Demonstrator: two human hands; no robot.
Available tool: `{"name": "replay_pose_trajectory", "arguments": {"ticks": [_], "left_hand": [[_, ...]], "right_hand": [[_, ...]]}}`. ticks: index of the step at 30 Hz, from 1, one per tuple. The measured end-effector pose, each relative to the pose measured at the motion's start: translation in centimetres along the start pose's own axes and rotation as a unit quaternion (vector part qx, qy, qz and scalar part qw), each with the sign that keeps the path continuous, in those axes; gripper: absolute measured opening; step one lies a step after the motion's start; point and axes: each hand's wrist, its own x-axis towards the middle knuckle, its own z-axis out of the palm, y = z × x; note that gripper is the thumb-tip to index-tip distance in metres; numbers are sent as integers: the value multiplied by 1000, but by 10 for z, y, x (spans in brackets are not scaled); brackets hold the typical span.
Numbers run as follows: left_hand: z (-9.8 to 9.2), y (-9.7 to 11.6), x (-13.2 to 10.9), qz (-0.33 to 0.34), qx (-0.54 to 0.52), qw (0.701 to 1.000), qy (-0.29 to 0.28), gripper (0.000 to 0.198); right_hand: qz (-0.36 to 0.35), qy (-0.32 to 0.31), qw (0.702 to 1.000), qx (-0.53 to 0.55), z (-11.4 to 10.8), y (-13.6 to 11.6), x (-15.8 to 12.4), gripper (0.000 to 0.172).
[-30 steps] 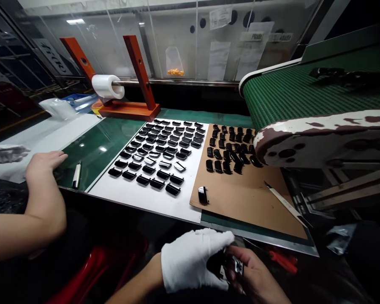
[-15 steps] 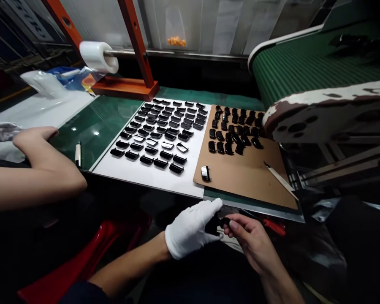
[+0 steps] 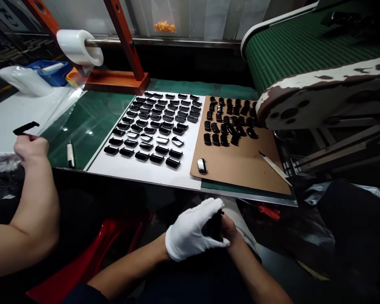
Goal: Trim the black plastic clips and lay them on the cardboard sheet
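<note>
My left hand (image 3: pixel 190 230), in a white glove, is closed around a black plastic part (image 3: pixel 213 227) in front of my body, below the table edge. My right hand (image 3: pixel 228 228), bare, is pressed against the far right side of that part, its fingers curled and mostly hidden behind it. On a white sheet (image 3: pixel 190 179) lie rows of glossy black plastic pieces (image 3: pixel 142 156). More black pieces (image 3: pixel 215 139) lie in rows on a brown board (image 3: pixel 240 169), with a single shiny piece (image 3: pixel 202 166) apart near its left front corner.
A white-handled knife (image 3: pixel 275 166) rests on the board's right side. Red-handled pliers or a similar tool (image 3: pixel 269 212) sit below the table edge. A green conveyor (image 3: pixel 291 50) rises at right. At left are a film roll (image 3: pixel 79 47), a pen-like cutter (image 3: pixel 70 154) and a co-worker's hand (image 3: pixel 31 147) holding a black strip.
My right hand has moved in behind the part in my left hand; before, it pinched a small black piece beside it. The co-worker's hand has come up with a black strip. The view has shifted slightly.
</note>
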Motion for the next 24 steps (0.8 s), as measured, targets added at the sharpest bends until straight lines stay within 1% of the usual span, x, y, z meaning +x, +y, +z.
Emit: {"name": "replay_pose_trajectory", "arguments": {"ticks": [3, 6, 9, 11, 13, 16, 18, 20, 21, 22, 23, 24], "left_hand": [[5, 0, -3, -30, -30, 999, 8, 87], [3, -9, -1, -50, -32, 998, -17, 88], [-4, -21, 10, -72, 17, 996, -50, 86], [-7, -26, 22, -78, 88, 988, -95, 81], [-3, -25, 32, -68, 152, 976, -143, 73], [11, -15, 45, -44, 186, 965, -178, 58], [21, -9, 52, -34, 190, 963, -186, 53], [26, -8, 62, -31, 199, 962, -187, 55], [27, -10, 69, -33, 205, 961, -183, 59], [26, -14, 78, -40, 213, 960, -176, 64], [24, -18, 88, -49, 221, 959, -168, 69], [21, -24, 99, -61, 230, 958, -160, 71]], "right_hand": [[-11, -4, 999, -32, 4, 1, -3, 43], [-38, 26, 995, -89, 10, -5, 0, 54], [-62, 82, 981, -164, 9, -25, 0, 61], [-74, 126, 961, -236, 8, -44, -7, 57], [-92, 180, 923, -327, 8, -63, -19, 45], [-116, 268, 842, -453, 18, -83, -34, 24], [-121, 299, 799, -508, 24, -91, -40, 20], [-125, 313, 773, -538, 21, -101, -48, 21], [-127, 323, 762, -547, 13, -106, -54, 23], [-130, 340, 749, -553, -1, -113, -63, 26], [-134, 368, 729, -561, -19, -119, -75, 29], [-134, 406, 703, -569, -42, -125, -90, 31]]}}
